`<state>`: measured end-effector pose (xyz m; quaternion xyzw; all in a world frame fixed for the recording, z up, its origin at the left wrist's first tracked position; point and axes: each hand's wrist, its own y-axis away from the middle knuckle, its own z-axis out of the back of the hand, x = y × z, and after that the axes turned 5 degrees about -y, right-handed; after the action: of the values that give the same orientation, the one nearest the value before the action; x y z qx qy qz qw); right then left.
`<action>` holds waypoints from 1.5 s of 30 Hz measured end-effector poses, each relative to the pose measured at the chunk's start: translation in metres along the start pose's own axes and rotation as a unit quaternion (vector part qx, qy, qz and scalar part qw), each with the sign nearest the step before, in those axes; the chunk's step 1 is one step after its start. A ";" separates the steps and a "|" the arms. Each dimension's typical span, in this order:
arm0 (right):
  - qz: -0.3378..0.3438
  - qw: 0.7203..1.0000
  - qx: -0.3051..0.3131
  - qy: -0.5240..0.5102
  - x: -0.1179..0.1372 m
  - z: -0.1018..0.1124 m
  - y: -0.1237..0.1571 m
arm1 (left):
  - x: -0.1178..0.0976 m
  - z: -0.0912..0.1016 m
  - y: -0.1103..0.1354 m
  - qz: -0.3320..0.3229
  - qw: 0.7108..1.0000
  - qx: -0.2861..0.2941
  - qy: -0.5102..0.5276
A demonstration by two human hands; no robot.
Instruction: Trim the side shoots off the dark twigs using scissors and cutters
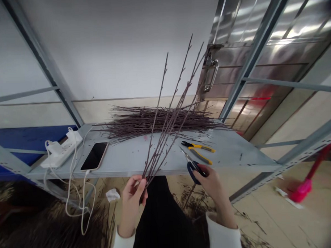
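My left hand (pixel 132 199) is closed around a bundle of long thin reddish-brown twigs (pixel 165 127), which fan upward past the shelf edge. My right hand (pixel 208 184) grips a pair of blue-handled scissors (pixel 192 167), whose blades point up and left, a short way right of the bundle and apart from it. A large heap of similar cut twigs (pixel 160 121) lies across the back of a grey metal shelf (pixel 237 154). Yellow-handled pliers (pixel 198 151) lie on the shelf just beyond the scissors.
A smartphone (pixel 94 156) and a white power strip (pixel 62 151) with white cables sit at the shelf's left. Steel uprights frame the shelf. Twig debris and a tissue (pixel 113 194) lie on the floor below, with a pink brush (pixel 300 191) at right.
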<state>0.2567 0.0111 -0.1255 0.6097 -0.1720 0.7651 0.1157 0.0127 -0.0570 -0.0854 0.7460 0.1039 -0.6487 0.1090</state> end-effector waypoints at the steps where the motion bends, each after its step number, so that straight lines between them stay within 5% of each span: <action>1: -0.026 0.998 0.009 -0.054 0.003 0.004 0.002 | -0.004 -0.005 -0.003 0.000 1.000 0.003 0.001; 6: -0.124 0.956 0.088 -0.250 0.034 0.014 0.015 | -0.019 -0.025 -0.011 -0.001 1.000 0.016 0.005; 12: -0.022 0.945 0.208 -0.251 0.061 -0.008 0.032 | -0.009 -0.033 -0.011 -0.017 0.999 -0.039 -0.026; 18: -0.043 0.946 0.117 -0.298 0.078 -0.061 0.053 | -0.005 -0.038 -0.005 -0.018 0.998 -0.041 -0.034; 22: -0.068 0.924 0.138 -0.351 0.084 -0.078 0.065 | -0.005 -0.038 0.000 -0.012 0.999 -0.030 -0.024; 36: -0.114 0.904 0.053 -0.409 0.086 -0.090 0.080 | -0.003 -0.049 0.013 0.052 0.978 -0.073 0.186; 45: -0.127 0.882 0.132 -0.433 0.086 -0.085 0.076 | -0.002 -0.047 0.011 0.020 0.985 -0.029 0.167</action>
<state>0.1318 -0.0273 -0.0674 0.9066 -0.0235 0.4190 0.0439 0.0605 -0.0535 -0.0768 0.8424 0.1248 -0.5092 0.1247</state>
